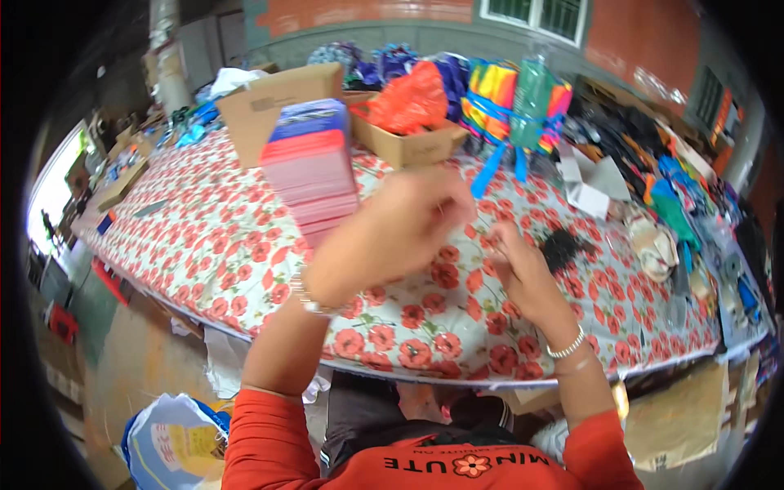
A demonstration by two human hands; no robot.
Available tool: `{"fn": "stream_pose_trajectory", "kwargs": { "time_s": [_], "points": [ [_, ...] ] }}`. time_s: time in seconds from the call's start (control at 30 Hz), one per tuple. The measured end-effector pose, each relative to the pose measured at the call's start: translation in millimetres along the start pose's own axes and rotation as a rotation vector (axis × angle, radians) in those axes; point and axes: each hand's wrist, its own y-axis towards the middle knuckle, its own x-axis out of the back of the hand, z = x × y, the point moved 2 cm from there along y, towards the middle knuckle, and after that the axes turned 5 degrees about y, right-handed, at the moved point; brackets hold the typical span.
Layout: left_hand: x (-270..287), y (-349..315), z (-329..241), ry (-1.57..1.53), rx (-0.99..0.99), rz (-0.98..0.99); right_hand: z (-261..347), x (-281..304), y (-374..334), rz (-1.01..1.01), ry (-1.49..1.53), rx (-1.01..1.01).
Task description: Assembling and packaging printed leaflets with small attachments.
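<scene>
Both my hands are raised over a table covered with a red-flowered cloth [229,245]. My left hand [408,216] is curled, its fingers bent inward and slightly blurred; whatever it may hold is hidden. Close by on the right, my right hand [518,265] has its thumb and fingers drawn together in a pinch, and anything between them is too small to make out. A small gap separates the two hands. Beyond my left hand rises a tall stack of pink and blue flat pieces [306,163]. A loose heap of thin black pieces [562,247] lies just right of my right hand.
Behind the stack stands an open cardboard box [241,122]; another box [408,149] holds a red plastic bag [411,98]. Rainbow-coloured bundles [490,94] and a green plastic bottle [531,98] stand at the back. White folded card [590,184] and piled fabrics [678,196] fill the right side.
</scene>
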Motion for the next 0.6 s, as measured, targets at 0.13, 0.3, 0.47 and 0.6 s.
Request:
{"fn": "stream_pose_trajectory", "kwargs": {
  "time_s": [0.13,0.3,0.47,0.6],
  "points": [
    [133,-3,42,0.397,0.069,-0.603,4,-3,-11,0.089,0.117,-0.111],
    [187,-17,186,0.200,0.591,-0.483,11,-16,-10,0.153,0.225,-0.193],
    [197,0,228,-0.271,0.782,-0.402,17,-22,-6,0.193,0.226,-0.269],
    [202,10,239,-0.416,0.659,-0.640,17,-30,-6,0.188,0.245,-0.280]
  ]
}}
